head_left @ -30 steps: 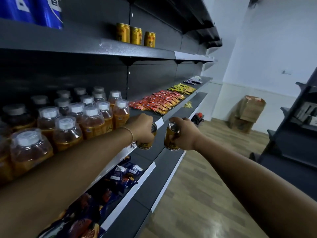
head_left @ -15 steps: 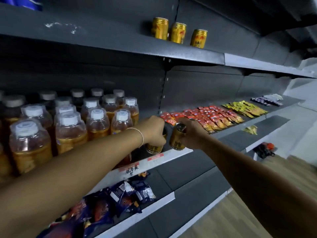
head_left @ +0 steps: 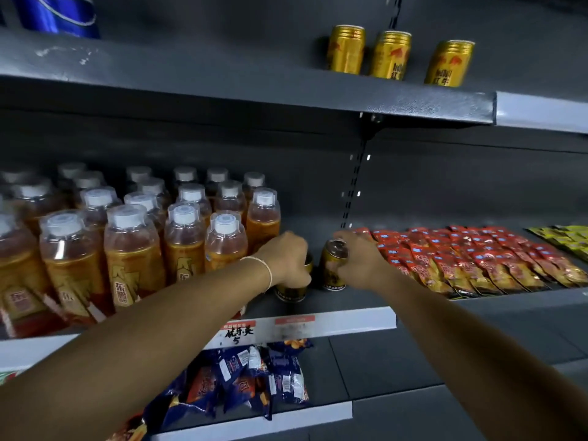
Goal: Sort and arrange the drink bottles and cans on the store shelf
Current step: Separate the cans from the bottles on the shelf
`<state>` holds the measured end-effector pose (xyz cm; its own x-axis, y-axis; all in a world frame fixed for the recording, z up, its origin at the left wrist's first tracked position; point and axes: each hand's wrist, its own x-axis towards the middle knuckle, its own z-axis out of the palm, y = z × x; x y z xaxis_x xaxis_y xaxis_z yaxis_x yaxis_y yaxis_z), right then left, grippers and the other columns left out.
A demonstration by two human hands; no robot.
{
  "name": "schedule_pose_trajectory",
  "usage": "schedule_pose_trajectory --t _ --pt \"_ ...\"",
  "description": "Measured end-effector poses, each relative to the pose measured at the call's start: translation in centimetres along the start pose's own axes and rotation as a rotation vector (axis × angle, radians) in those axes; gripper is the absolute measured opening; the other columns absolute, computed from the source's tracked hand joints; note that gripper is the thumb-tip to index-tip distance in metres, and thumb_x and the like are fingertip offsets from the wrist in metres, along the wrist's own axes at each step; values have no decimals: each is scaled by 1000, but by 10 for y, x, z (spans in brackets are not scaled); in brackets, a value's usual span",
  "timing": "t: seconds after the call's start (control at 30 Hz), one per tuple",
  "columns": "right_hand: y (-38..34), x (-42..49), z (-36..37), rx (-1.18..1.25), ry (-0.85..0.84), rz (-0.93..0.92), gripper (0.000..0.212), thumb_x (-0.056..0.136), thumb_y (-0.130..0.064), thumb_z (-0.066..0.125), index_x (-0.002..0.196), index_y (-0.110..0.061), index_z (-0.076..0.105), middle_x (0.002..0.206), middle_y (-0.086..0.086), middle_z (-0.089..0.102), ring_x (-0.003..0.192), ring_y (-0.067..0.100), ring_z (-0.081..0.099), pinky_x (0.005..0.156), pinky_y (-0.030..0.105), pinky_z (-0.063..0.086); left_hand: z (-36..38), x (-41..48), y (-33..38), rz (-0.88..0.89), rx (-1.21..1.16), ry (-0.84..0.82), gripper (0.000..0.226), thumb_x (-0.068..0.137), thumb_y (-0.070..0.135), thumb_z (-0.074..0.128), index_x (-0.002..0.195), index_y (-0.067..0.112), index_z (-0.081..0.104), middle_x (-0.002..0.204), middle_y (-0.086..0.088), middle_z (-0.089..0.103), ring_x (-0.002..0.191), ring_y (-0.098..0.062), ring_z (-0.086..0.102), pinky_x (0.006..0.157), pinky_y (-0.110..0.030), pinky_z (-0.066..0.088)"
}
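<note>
My left hand (head_left: 284, 259) grips a gold drink can (head_left: 291, 291) from above, its base at the middle shelf (head_left: 346, 300). Beside it my right hand (head_left: 361, 261) holds a second gold can (head_left: 332, 265), which stands in the gap between the bottles and the snack packets. Several orange drink bottles (head_left: 183, 246) with white caps fill the shelf's left side. Three gold cans (head_left: 389, 55) stand in a row on the upper shelf (head_left: 254, 87).
Red snack packets (head_left: 471, 256) cover the middle shelf to the right, with yellow packets (head_left: 569, 237) beyond. Blue snack bags (head_left: 254, 377) lie on the lower shelf. Blue cans (head_left: 60, 14) stand at the top left. A white price strip (head_left: 350, 321) lines the shelf edge.
Both hands carried their cans from in front of the shelf edge into the gap on the middle shelf. My view turned left to face the shelving.
</note>
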<state>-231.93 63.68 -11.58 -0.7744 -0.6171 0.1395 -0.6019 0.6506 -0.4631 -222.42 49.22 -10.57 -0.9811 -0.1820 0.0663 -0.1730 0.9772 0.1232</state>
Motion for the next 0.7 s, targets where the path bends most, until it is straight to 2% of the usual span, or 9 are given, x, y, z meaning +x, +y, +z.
schedule_pose_trajectory --t 0.17,0.3,0.4,0.53,0.63,0.7 --pt "11 17 11 22 -41 -19 69 82 -23 76 143 -18 46 139 10 52 126 26 50 107 31 41 4 3 -2 -51 5 -8 23 74 28 67 81 17 49 88 -3 46 69 -15 46 47 -22 34" --pt "13 27 12 -9 -70 -26 74 82 -27 75 147 -18 40 148 7 45 134 26 44 108 28 37 -1 4 1 -40 74 -76 31 79 37 69 97 14 61 100 -7 59 80 -20 56 58 -26 44" --pt "13 34 7 -6 -126 -28 67 84 -31 73 143 -19 45 147 4 47 132 25 47 105 27 38 -10 0 4 -13 137 -95 43 81 44 69 109 12 63 104 -7 60 86 -22 58 64 -29 49" --pt "-3 46 -4 -12 -85 -34 59 93 -30 61 147 -19 41 151 7 41 137 26 42 106 26 36 -34 -10 5 33 178 7 25 85 31 66 99 11 63 98 -7 61 81 -21 59 66 -33 54" --pt "-31 55 -11 55 -33 -88 57 95 -31 60 146 -15 41 147 11 45 134 26 44 108 30 39 -59 -19 1 34 252 107 14 86 24 62 89 11 59 98 -8 59 85 -26 60 62 -34 49" --pt "-50 58 -13 87 -30 -124 58 94 -29 61 146 -15 39 145 12 45 131 27 46 103 29 42 -74 -27 -6 33 324 177 13 87 24 59 83 15 51 99 -9 58 87 -28 60 61 -34 43"
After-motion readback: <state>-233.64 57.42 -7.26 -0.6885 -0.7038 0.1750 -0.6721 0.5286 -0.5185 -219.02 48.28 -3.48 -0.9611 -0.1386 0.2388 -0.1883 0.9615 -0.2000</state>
